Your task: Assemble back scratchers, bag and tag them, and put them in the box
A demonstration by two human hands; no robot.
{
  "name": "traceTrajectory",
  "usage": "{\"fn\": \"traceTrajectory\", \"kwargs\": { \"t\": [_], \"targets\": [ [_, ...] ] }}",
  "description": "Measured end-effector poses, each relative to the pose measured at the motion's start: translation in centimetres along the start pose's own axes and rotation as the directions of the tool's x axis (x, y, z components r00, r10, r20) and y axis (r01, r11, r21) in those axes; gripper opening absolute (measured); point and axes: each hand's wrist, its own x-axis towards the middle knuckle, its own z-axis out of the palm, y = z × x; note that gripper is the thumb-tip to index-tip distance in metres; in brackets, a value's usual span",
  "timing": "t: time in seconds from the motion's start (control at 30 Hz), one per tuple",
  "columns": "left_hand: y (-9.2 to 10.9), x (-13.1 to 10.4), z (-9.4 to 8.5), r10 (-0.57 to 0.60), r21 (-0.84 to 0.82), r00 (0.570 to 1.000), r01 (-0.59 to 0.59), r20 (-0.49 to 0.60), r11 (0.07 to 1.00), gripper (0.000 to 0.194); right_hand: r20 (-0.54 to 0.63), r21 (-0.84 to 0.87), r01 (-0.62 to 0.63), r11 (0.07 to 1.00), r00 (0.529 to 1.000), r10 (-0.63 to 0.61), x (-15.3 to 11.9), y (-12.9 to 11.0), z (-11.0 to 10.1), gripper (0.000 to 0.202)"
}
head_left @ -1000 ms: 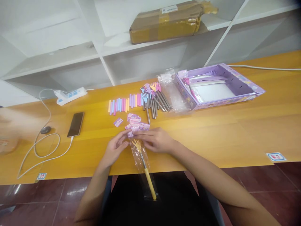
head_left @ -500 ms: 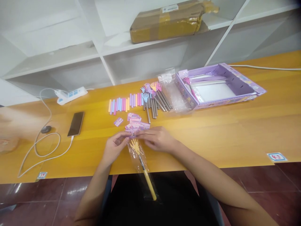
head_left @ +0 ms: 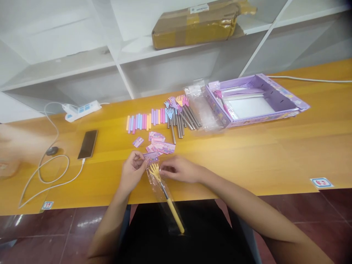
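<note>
A clear plastic bag point(head_left: 162, 194) holds a yellow hand-shaped back scratcher point(head_left: 172, 214); its lower end hangs past the table edge over my lap. My left hand point(head_left: 132, 170) pinches a purple printed card point(head_left: 150, 156) at the bag's top. Beside the yellow scratcher head is my right hand point(head_left: 178, 168), fingers curled, thumb and fingertips at the bag's right side. Just beyond lie loose printed cards point(head_left: 164, 147). Behind them are coloured sticks point(head_left: 140, 122) in rows and a pile of scratchers point(head_left: 180, 119) with metal rods.
Clear bags point(head_left: 202, 106) lie beside a purple box point(head_left: 277, 99) at the back right. A phone point(head_left: 88, 144) with a white cable, a dark round object point(head_left: 52, 150) and a power strip point(head_left: 83, 110) are on the left. A taped carton point(head_left: 195, 27) sits on the shelf.
My right hand has moved down off the card to the bag's side, uncovering more of the card. The scratcher head has shifted slightly left.
</note>
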Motion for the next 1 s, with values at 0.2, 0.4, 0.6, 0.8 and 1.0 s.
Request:
{"fn": "traceTrajectory", "kwargs": {
  "t": [0.2, 0.4, 0.6, 0.8, 1.0],
  "targets": [
    [-0.1, 0.1, 0.2, 0.003, -0.022, 1.0, -0.003, -0.015, 1.0, 0.044, 0.191, 0.251, -0.2, 0.947, 0.969, 0.154, 0.4, 0.0, 0.6, 0.042],
    [0.5, -0.1, 0.3, 0.017, -0.031, 1.0, -0.017, 0.003, 0.999, 0.049, 0.205, 0.24, -0.213, 0.947, 0.965, 0.165, 0.5, -0.1, 0.7, 0.041],
    [0.0, -0.3, 0.0, 0.07, 0.115, 0.997, -0.073, 0.025, 0.991, 0.039, 0.172, 0.2, -0.171, 0.965, 0.975, 0.137, 0.5, 0.3, 0.8, 0.041],
    [0.2, -0.5, -0.7, 0.069, 0.225, 0.992, -0.091, 0.106, 0.97, 0.029, 0.172, 0.187, -0.159, 0.97, 0.977, 0.127, 0.6, 0.3, 0.8, 0.039],
    [0.2, -0.5, -0.6, 0.066, 0.259, 0.997, -0.074, 0.038, 0.963, 0.027, 0.158, 0.204, -0.15, 0.968, 0.98, 0.118, 0.5, -0.1, 0.6, 0.041]
  ]
}}
